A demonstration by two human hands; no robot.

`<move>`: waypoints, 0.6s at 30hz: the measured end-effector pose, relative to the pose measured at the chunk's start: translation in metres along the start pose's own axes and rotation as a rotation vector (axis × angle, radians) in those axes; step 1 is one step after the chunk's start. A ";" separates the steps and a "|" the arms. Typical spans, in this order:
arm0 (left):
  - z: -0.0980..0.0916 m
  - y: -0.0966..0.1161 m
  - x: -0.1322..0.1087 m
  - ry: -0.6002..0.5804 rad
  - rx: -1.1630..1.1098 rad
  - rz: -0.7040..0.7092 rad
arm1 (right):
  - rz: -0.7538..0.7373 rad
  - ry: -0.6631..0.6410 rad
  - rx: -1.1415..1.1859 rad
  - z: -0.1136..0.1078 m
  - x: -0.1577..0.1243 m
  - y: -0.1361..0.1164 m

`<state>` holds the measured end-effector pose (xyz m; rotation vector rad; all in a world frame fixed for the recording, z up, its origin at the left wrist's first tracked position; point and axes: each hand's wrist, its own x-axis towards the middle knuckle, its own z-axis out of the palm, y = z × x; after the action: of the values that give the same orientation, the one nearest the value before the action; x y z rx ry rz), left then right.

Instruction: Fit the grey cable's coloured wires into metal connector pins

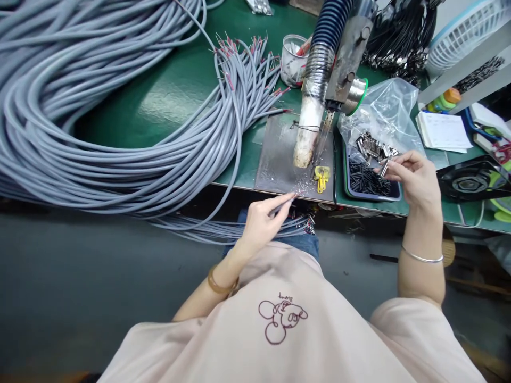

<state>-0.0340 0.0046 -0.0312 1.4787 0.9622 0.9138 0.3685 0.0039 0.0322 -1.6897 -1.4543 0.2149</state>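
My left hand [263, 222] is closed in a pinch at the front edge of the bench. Between thumb and forefinger is a grey cable [276, 210], its thin tip pointing at the metal plate [275, 159]. Over the tray [393, 194] at the right, my right hand [417, 178] pinches a small silvery metal connector [384, 168]. Below those fingers lie many short black sleeves [365, 180], and a clear bag [393, 103] with loose metal connectors [371, 146] rests on the tray. A yellow clip-like piece [321, 177] sits on the plate among tiny solder bits.
A large bundle of grey cables [159, 154] with bared red ends covers the left. Above the plate, a ribbed fume hose [329, 26] and a metal holder [347, 58] reach down. A solder spool [356, 97], a clear cup [293, 64], a notepad [443, 131] and fans stand around.
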 end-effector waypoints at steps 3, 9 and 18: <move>-0.008 -0.001 0.007 0.046 -0.264 -0.127 | 0.178 -0.182 0.231 0.011 -0.017 -0.029; 0.011 0.003 0.026 -0.023 -0.680 -0.259 | 0.205 -0.132 0.434 0.049 -0.054 -0.092; 0.023 0.013 0.034 -0.105 -0.748 -0.282 | 0.202 -0.156 0.529 0.095 -0.086 -0.107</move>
<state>0.0008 0.0265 -0.0196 0.7267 0.6232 0.8474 0.2059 -0.0304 0.0151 -1.3968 -1.1950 0.7858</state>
